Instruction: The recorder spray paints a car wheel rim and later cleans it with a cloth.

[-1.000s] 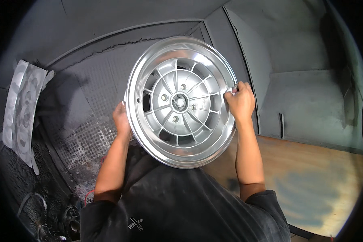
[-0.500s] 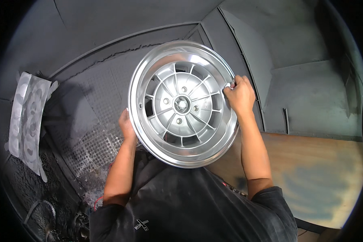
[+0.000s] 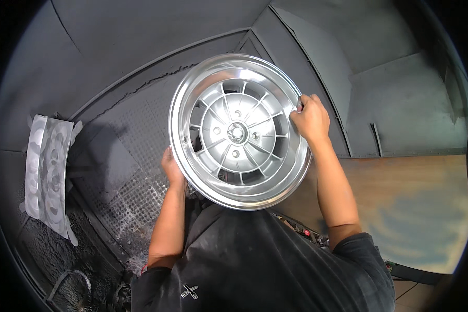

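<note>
A silver alloy wheel rim (image 3: 237, 182) is held up in front of my chest, its spoked face toward me. Its outer lip is bright and polished, the spokes and hub duller grey. At the left edge, my left hand (image 3: 172, 166) grips the rim, with most of its fingers hidden behind it. My right hand (image 3: 313, 120) is closed over the upper right edge, thumb on the inner side of the lip. Beside that thumb shows a small whitish spot that I cannot make out. The rim carries no tyre.
A scuffed silver metal panel (image 3: 49, 174) stands upright at the left. Grey dusty walls surround a perforated floor grating (image 3: 140, 192) behind the rim. To the right lies a light wooden board (image 3: 400, 208) with grey smudges. A dark curved hose (image 3: 70, 275) sits at the lower left.
The wheel rim has turned slightly in my hands and tilts a little differently. Both hands keep their hold on it. The surroundings have shifted in the view as my head moved.
</note>
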Demonstrator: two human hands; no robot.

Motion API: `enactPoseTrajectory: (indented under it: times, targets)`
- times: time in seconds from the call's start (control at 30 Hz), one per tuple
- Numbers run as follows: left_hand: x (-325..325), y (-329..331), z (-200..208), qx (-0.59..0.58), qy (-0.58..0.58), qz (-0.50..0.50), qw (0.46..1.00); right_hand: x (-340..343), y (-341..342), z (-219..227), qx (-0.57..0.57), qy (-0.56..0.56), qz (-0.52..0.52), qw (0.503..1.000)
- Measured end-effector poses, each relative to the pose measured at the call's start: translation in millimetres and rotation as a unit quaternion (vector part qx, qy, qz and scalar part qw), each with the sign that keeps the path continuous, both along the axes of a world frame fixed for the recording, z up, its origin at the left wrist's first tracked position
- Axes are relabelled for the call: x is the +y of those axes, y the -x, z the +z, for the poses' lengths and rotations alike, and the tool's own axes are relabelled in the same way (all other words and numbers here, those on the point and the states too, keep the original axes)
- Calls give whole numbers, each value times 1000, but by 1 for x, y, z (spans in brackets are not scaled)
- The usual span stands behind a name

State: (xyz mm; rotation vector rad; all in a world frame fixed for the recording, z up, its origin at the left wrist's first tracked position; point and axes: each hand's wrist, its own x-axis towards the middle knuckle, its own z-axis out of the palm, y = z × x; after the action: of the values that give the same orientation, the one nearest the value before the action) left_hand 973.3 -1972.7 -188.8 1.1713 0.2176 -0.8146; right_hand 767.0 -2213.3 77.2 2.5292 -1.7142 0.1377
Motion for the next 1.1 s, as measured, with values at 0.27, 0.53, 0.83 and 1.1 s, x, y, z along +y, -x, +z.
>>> enactPoseTrajectory:
  times: [0.27, 0.53, 0.83, 1.1]
  targets:
    - [-10, -20, -27, -16, 45, -43, 998, 25, 45, 24, -75, -43, 127, 988]
    - [-14, -22, -22, 4, 25, -92, 995, 4, 31, 46, 47, -80, 360, 928]
    - [-9, -3, -29, 19, 32, -61, 997, 29, 45, 28, 219, -134, 388, 885]
    - [0, 3, -24, 0, 2, 0, 1000, 56, 36, 30, 206, -84, 397, 891]
